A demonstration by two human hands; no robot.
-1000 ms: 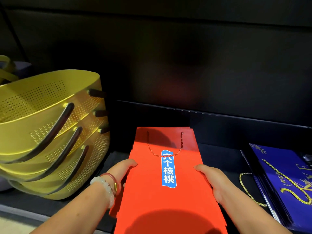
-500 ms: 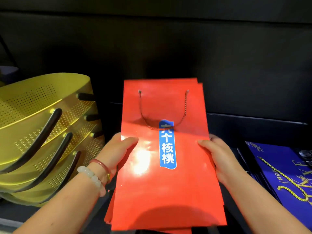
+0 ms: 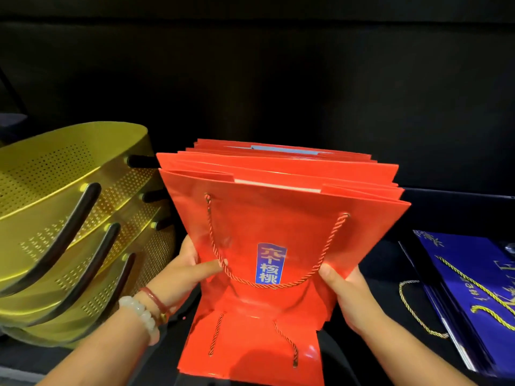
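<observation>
A stack of flat red paper gift bags [image 3: 284, 227] with twisted cord handles and a blue label stands tilted up on a dark shelf, its top edges fanned apart. My left hand [image 3: 192, 270] grips the stack's left edge, thumb on the front. My right hand [image 3: 348, 293] grips the right edge the same way. One more red bag [image 3: 250, 344] lies flat below the raised stack, nearer to me.
Several nested yellow perforated baskets [image 3: 69, 218] with dark handles stand close on the left. A pile of flat blue gift bags [image 3: 468, 296] with gold cords lies on the right. The dark shelf back wall [image 3: 278, 93] is right behind the stack.
The red bags went from lying flat on the shelf to being lifted and tilted upright. Their tops have fanned apart, and one bag stays lying below.
</observation>
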